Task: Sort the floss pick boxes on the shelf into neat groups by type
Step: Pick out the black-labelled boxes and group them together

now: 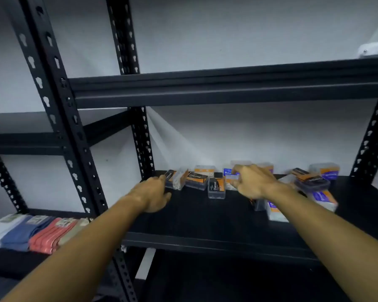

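Observation:
Several small floss pick boxes lie jumbled along the back of the black shelf [205, 216]. Black and orange Charcoal boxes [195, 179] sit left of centre, one of them upright [216, 188]. Blue and orange boxes [228, 174] stand behind, and others [324, 198] are piled at the right. My left hand [155, 196] reaches to the leftmost box [169, 178], with a fingertip touching its end. Over the middle boxes, my right hand [252, 182] pinches a small blue and white box [232, 177] between finger and thumb. The frame is blurred.
Black metal uprights [59, 118] stand at the left, and an upper shelf beam [227, 88] runs overhead. On the neighbouring lower shelf at the left lie folded socks [37, 232] in white, blue and red. A white wall is behind.

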Tool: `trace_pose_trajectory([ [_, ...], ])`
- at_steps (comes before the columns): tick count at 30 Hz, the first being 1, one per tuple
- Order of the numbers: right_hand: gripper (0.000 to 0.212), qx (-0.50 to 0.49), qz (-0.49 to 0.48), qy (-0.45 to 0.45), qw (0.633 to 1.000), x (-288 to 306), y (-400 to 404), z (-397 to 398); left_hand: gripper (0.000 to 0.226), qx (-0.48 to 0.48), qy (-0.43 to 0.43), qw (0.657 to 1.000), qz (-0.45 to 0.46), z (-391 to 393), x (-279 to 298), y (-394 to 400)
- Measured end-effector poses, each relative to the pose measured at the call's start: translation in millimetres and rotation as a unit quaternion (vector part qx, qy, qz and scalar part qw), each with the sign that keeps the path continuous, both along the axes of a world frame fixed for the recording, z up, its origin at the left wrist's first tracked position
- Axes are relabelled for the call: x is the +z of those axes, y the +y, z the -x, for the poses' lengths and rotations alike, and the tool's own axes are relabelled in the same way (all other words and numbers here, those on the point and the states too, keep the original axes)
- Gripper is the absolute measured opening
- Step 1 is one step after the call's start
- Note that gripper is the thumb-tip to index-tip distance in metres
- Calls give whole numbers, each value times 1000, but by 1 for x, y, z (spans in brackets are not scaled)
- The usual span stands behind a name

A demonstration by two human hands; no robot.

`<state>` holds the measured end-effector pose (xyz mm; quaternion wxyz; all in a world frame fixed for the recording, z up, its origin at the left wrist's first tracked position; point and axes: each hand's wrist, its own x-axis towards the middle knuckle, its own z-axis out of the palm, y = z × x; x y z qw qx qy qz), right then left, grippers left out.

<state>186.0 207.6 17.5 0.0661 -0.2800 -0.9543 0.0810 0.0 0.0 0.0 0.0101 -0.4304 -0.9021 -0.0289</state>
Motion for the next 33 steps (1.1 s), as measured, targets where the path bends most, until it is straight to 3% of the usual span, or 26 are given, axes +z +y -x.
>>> trace_pose_trajectory([
  [7, 32, -3, 61, -50, 997, -34, 31, 50, 56, 30, -25, 999, -5, 18, -16, 49],
  [10, 47, -18, 95, -45, 994, -51, 37, 67, 65, 18, 0, 1000, 0, 30, -18, 71],
  [13, 67, -35, 114, -26, 992, -63, 42, 83, 57, -9, 31, 999, 17, 42, -21, 95],
  [16, 69, -48, 87, -33, 994, -74, 42, 98, 54, -57, 63, 994, 66, 55, -26, 124],
  [23, 87, -73, 76, -135, 985, -73, 46, 128, 70, -186, 85, 972, 118, 87, -38, 180],
  [27, 116, -37, 72, -214, 973, -63, 64, 132, 65, -230, 98, 955, 163, 95, -41, 196],
  [33, 119, 14, 67, -227, 971, -66, 80, 140, 52, -254, 94, 943, 195, 97, -44, 204],
])
